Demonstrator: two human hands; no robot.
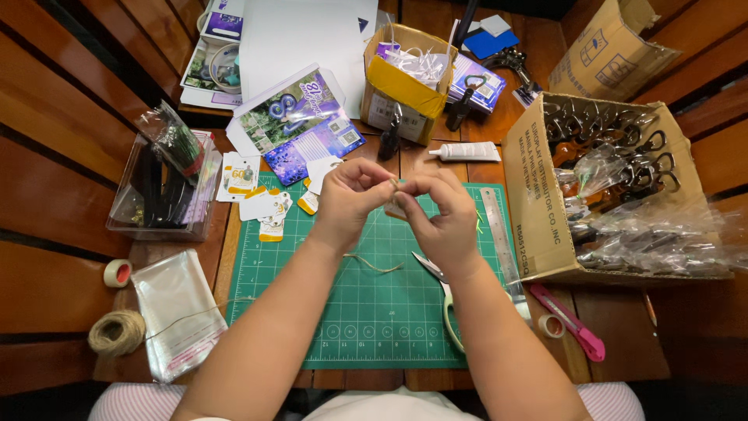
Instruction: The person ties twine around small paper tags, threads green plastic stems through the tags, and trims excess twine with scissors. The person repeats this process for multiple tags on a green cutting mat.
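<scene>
Both forearms reach up from six o'clock over the green cutting mat (366,312), meeting above its twelve o'clock edge. Left hand (348,200) and right hand (442,218) touch at the fingertips, each pinching a small card tag (394,207) between them; a thin twine strand (372,263) trails from it onto the mat. Scissors (444,292) lie just under the right wrist, a steel ruler (499,234) at three o'clock. Loose printed tags (261,204) sit at ten o'clock of the hands, a twine ball (117,333) at eight o'clock on the worktop (615,327), and a cardboard box of metal clasps (615,179) at three o'clock.
</scene>
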